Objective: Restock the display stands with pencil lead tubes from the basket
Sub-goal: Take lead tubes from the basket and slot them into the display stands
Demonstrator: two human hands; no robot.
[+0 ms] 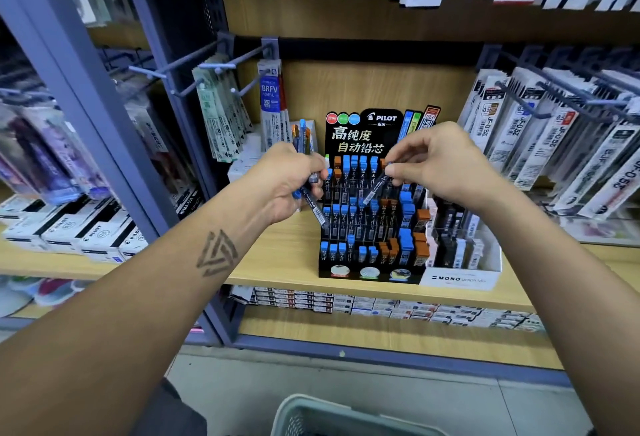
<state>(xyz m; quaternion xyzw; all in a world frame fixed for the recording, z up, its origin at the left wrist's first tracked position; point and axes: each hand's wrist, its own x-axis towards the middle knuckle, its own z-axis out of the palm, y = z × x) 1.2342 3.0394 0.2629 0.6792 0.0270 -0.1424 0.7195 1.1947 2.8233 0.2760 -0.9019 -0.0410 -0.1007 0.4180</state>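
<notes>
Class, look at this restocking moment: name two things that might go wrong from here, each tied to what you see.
1. The left hand grips a bundle of lead tubes that fan out above and below the fist; one might slip and fall.
2. The right hand pinches a single tube over the Pilot stand, whose slots are tightly packed; it could knock neighbouring tubes or land in the wrong colour row.
</notes>
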